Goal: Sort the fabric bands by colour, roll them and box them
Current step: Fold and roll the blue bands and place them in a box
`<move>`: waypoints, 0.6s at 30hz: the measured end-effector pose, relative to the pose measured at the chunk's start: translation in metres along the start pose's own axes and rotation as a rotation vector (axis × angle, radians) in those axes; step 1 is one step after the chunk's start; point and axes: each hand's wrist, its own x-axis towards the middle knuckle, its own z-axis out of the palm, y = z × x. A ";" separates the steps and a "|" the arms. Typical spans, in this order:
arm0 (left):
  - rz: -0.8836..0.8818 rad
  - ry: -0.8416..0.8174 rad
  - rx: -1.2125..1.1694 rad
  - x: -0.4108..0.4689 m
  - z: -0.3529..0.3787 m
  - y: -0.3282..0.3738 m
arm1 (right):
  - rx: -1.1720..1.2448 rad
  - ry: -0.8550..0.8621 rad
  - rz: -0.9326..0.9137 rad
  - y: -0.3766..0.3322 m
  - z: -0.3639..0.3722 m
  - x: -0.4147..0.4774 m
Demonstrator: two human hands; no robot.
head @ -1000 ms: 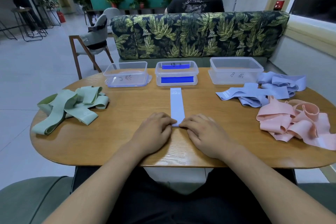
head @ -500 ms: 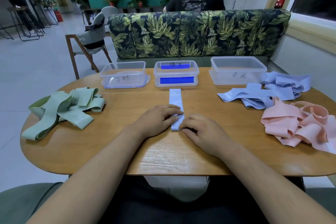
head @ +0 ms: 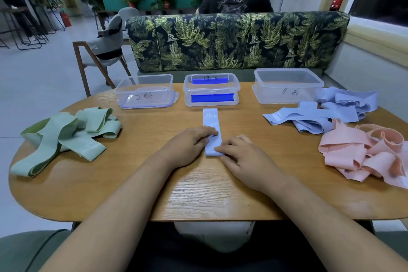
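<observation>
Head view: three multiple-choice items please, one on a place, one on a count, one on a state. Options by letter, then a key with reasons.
1. Where on the table does the green band pile lie?
A) its left side
B) its right side
C) inside a box

2. How many clear boxes stand along the far edge?
A) two
B) three
C) four

3. The single blue band at the centre is:
A) flat on the wood, left hand and right hand holding its near end
B) lifted in the air
C) boxed

Key:
1 A, the pile sits at the table's left end.
2 B, three stand in a row.
3 A, its far end lies flat, with fingers on the near end.
</observation>
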 end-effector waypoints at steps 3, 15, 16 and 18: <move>-0.020 0.006 -0.008 -0.001 -0.001 0.003 | -0.043 -0.053 0.012 0.000 -0.003 0.005; -0.058 0.010 -0.031 -0.001 -0.003 0.005 | -0.010 -0.067 -0.069 0.005 -0.010 0.022; -0.052 0.018 -0.020 -0.001 -0.003 0.006 | 0.009 -0.048 -0.068 0.006 -0.010 0.021; -0.056 0.021 0.004 -0.002 -0.002 0.008 | 0.008 -0.034 -0.078 0.007 -0.010 0.020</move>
